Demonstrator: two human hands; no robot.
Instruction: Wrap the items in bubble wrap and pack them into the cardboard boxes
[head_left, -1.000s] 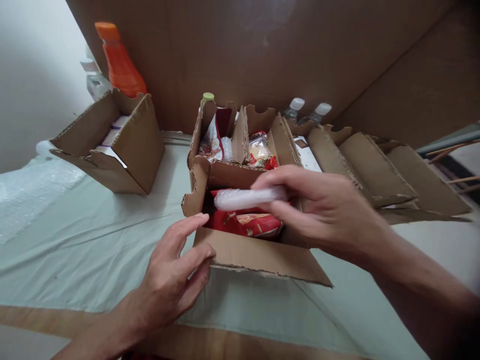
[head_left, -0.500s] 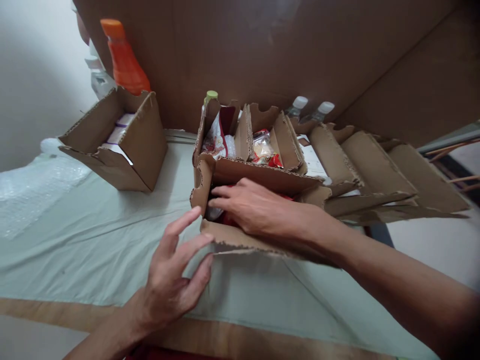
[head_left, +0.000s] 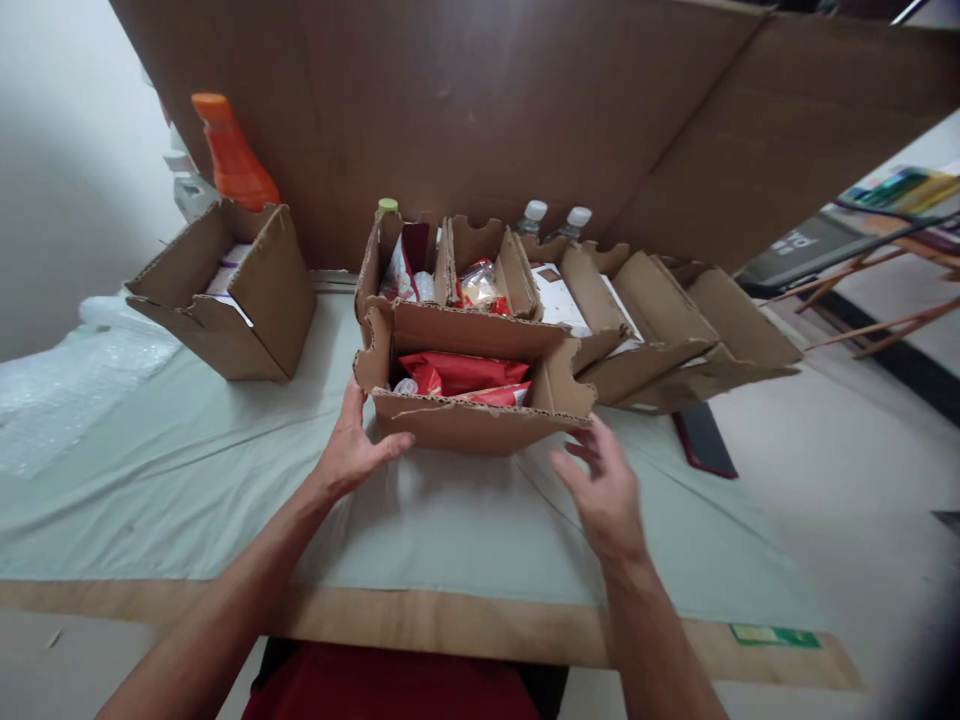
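A brown cardboard box point(head_left: 480, 425) with an open top stands in front of a row of similar boxes. Red packets point(head_left: 469, 372) lie inside it. My left hand point(head_left: 356, 445) is at the box's left end, its fingers partly behind the corner and its thumb spread along the front. At the right end, my right hand point(head_left: 600, 475) has its fingers apart beside the front corner; whether the fingertips touch the cardboard cannot be made out.
Several cardboard boxes point(head_left: 649, 300) stand behind, with packets and white cartons. Another box point(head_left: 281, 290) is at the left, near an orange bottle point(head_left: 238, 165) and bubble wrap point(head_left: 82, 375). A dark flat object point(head_left: 705, 440) lies right.
My right hand has come out of the front box and moved to its right end. My left hand has moved up to the left end. The view has shifted, showing more on the right.
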